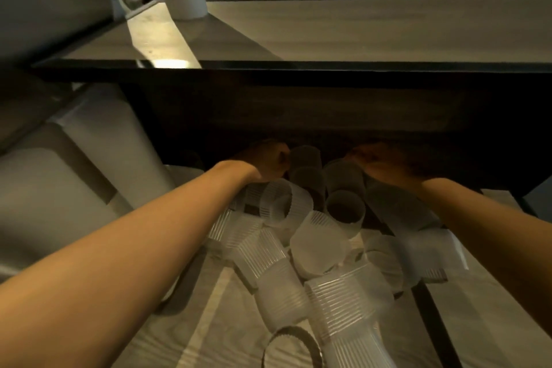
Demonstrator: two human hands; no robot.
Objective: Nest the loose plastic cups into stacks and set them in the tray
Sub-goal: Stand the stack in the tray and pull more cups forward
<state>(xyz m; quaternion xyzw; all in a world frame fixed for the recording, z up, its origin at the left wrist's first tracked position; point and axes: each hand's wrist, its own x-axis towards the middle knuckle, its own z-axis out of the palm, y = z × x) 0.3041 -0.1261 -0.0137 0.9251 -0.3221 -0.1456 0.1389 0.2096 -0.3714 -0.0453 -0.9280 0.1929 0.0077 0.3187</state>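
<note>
Cups of frosted, ribbed translucent plastic (298, 251) lie jumbled in a heap on the pale wood-grain surface (209, 323), some tipped on their sides, reaching back under a dark overhanging tabletop (298, 69). Left hand (265, 163) and right hand (385, 164) stretch into that shadow at the farthest cups; grip unreadable on either

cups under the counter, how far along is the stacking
Partly done, it seems. Several cups already sit nested in lying rows, like the ribbed stack nearest the camera. Both hands are at the far cups in the shadow: the left hand and the right hand; their grips are too dark to read. Single cups remain loose. No tray is clearly visible.
</note>
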